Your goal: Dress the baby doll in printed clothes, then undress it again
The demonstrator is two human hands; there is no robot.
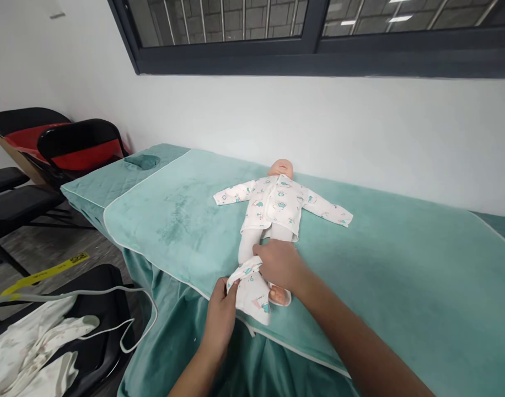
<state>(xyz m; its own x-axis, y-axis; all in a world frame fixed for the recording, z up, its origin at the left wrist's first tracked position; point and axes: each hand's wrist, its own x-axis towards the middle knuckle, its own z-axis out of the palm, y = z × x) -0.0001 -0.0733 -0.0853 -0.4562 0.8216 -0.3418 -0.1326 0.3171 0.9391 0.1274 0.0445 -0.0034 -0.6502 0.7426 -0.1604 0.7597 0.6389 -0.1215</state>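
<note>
A baby doll (281,167) lies on its back on a green massage bed, its arms spread in a white printed jacket (273,201). White cloth covers its upper legs. Around the lower legs is a pair of matching printed baby pants (252,295), and one bare foot shows at a leg opening. My left hand (221,311) pinches the edge of the pants on the left. My right hand (279,264) is closed at the waistband near the doll's knees; its fingertips are partly hidden.
The bed's cover (186,209) has a face hole (141,161) at the left end. At lower left, a black chair (107,309) bears white baby clothes (33,342), with a white cable (112,289) looping over it. Black and red chairs (85,146) stand behind.
</note>
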